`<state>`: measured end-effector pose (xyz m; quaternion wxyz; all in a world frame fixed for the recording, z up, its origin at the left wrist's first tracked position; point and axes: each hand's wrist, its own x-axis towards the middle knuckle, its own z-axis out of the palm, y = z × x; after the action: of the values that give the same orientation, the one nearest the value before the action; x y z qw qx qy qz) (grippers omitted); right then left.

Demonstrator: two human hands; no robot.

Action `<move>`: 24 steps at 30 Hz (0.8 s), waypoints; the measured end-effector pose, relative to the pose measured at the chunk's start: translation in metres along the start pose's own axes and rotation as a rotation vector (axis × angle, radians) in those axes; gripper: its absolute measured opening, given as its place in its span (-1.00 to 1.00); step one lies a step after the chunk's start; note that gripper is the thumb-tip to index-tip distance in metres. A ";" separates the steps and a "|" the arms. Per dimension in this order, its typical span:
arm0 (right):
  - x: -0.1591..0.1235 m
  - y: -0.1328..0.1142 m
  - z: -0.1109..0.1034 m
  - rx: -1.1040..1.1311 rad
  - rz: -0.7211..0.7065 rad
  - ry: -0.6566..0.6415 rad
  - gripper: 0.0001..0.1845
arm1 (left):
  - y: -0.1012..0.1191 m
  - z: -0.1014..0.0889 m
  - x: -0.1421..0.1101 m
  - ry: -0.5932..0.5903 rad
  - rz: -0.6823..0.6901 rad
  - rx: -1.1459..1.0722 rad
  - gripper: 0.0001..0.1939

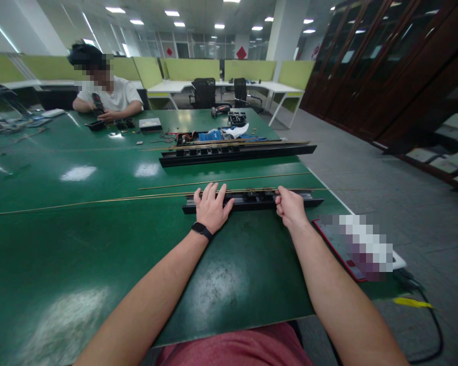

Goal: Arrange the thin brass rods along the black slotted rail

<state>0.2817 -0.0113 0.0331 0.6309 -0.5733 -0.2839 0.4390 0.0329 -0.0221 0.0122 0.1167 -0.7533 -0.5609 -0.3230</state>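
Note:
A black rail [252, 204], long and channel-shaped, lies crosswise on the green table before me, with small black blocks [251, 193] inside it. Thin brass-coloured rods [110, 199] run along the rail and stretch far out to the left. My left hand [212, 207] rests palm down over the rail's left part, fingers spread across the rods. At the right part, my right hand [291, 206] is closed, thumb and fingertips pinched at a rod; the exact grip is partly hidden by the fingers. Another loose rod [229, 180] lies just behind the rail.
Farther back sits a second black rail [240, 155] with rods on top and blue packets [210, 135] behind it. A power drill [220, 110] lies beyond. Right of my arm is a red-edged tablet-like device [330, 239] near the table edge. Across the table, a person [116, 96] handles a dark tool.

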 end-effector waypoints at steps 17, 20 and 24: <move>-0.001 0.001 0.000 0.030 -0.022 -0.005 -0.83 | 0.000 0.000 0.000 0.001 0.006 0.000 -0.47; 0.000 0.001 0.000 0.035 -0.018 0.005 -0.85 | 0.000 0.000 0.000 0.001 0.005 0.005 -0.47; 0.000 0.000 0.001 0.036 -0.007 0.028 -0.87 | 0.000 0.000 0.000 0.004 0.004 0.006 -0.47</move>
<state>0.2810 -0.0109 0.0330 0.6466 -0.5668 -0.2689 0.4340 0.0328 -0.0218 0.0121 0.1207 -0.7534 -0.5600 -0.3227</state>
